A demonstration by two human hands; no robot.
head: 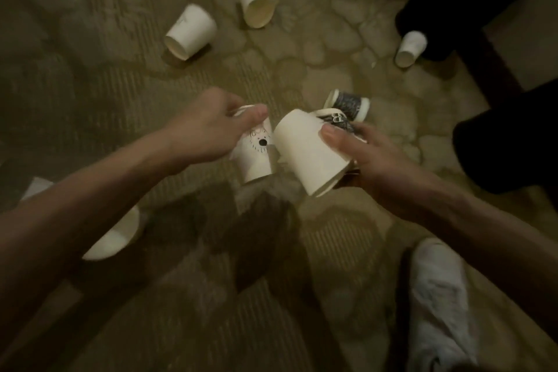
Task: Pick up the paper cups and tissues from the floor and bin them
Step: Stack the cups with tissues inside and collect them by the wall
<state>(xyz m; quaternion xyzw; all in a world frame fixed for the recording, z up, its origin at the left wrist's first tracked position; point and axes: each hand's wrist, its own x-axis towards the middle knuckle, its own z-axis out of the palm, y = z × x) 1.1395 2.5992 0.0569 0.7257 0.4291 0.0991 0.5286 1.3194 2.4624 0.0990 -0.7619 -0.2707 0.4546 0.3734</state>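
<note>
While the left hand [205,127] grips a printed cup [256,160] at centre, the right hand [377,160] clasps a plain cup [305,151] beside it; loose cups [190,32] lie on carpet [90,100] at eleven, twelve and two o'clock.

Your left hand [208,124] holds the first cup [255,157] by its upper end. Your right hand [371,157] holds the second cup [308,151] just to the right of it. Directly behind your right hand, the third cup [347,104] lies on the carpet [120,100]. Farther back, the rear-left cup [190,32] and the rear-centre cup [256,4] lie near each other. The far-right cup [410,48] lies beside the furniture [437,9]. The near cup [117,238] lies partly under your left forearm.
</note>
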